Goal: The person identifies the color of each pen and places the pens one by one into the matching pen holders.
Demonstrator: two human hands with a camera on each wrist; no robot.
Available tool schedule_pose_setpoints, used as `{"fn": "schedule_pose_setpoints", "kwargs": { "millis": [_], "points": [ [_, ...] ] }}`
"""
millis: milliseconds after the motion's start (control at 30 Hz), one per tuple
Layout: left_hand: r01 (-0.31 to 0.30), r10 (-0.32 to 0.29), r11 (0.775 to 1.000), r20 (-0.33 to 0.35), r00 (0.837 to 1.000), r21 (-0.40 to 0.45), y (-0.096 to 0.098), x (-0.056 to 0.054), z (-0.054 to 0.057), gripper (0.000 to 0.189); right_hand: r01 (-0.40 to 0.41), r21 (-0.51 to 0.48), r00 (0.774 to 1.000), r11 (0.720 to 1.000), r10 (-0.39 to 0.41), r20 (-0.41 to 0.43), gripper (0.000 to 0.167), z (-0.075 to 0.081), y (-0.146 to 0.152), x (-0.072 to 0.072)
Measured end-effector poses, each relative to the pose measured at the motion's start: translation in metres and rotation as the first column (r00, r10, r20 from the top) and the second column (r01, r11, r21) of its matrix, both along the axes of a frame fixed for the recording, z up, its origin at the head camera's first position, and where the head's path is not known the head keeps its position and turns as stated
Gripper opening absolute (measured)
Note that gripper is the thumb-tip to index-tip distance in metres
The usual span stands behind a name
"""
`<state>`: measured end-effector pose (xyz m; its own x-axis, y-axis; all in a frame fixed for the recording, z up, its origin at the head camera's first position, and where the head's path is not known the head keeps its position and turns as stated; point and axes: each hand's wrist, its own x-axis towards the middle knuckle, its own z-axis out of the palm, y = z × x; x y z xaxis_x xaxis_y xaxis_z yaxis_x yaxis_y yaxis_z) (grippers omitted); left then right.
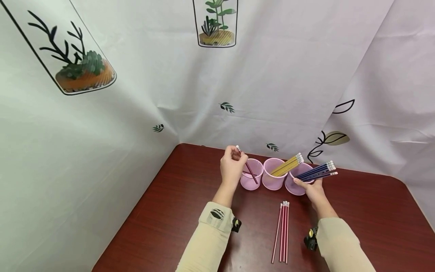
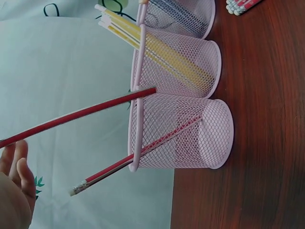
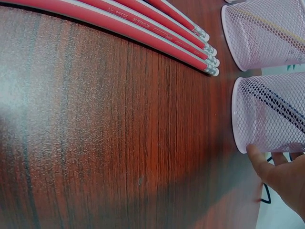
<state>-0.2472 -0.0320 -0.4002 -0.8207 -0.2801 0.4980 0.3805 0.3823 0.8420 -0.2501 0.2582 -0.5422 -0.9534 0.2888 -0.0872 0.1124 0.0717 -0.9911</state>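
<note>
My left hand pinches a red pencil near its eraser end, tilted so the lower end reaches over the rim of the left pink mesh pencil cup. Another red pencil leans inside that cup. At the right pink mesh pencil cup, my right hand grips the side, thumb near the rim in the head view. Several dark blue pencils lean to the right in it. Between these stands the middle pink mesh cup with several yellow pencils.
Several red pencils lie side by side on the dark red wooden table, in front of the cups, erasers toward them. A white cloth with printed plants hangs behind and to the left of the table.
</note>
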Motion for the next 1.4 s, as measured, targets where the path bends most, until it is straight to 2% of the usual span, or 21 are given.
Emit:
{"fn": "schedule_pose_setpoints", "kwargs": {
  "millis": [267,400,667,800,1000,1100,1400],
  "points": [
    [-0.032,0.049,0.993,-0.147,0.988,0.115,-0.001,-0.002,0.002,0.012,0.015,0.002,1.000,1.000,-0.015,-0.016,0.105,-0.005,0.000,-0.001],
    [-0.041,0.056,0.994,-0.148,0.987,0.104,-0.003,-0.003,-0.001,0.013,0.016,0.002,0.999,1.000,-0.016,-0.030,0.103,-0.008,0.001,-0.002],
    [-0.032,0.031,0.999,-0.051,0.998,-0.025,-0.002,-0.001,-0.020,0.017,0.010,-0.007,1.000,1.000,-0.010,-0.027,0.108,-0.005,0.001,0.000],
    [-0.032,0.024,0.990,-0.058,0.998,-0.135,-0.002,-0.001,-0.028,0.023,0.011,-0.006,0.999,1.000,-0.011,-0.031,0.107,-0.008,0.002,-0.002],
    [-0.046,0.009,0.953,-0.121,0.993,-0.299,0.000,0.002,-0.036,0.025,0.017,-0.007,0.999,1.000,-0.017,-0.041,0.106,-0.008,0.002,-0.002],
    [-0.040,0.000,0.943,-0.121,0.993,-0.331,0.001,0.005,-0.041,0.024,0.015,-0.012,0.999,1.000,-0.016,-0.041,0.107,-0.008,0.002,-0.002],
    [0.001,-0.025,0.947,-0.069,0.997,-0.321,0.000,0.012,-0.058,0.023,0.020,-0.008,0.999,1.000,-0.020,-0.046,0.103,-0.008,0.001,-0.001]
  ]
}}
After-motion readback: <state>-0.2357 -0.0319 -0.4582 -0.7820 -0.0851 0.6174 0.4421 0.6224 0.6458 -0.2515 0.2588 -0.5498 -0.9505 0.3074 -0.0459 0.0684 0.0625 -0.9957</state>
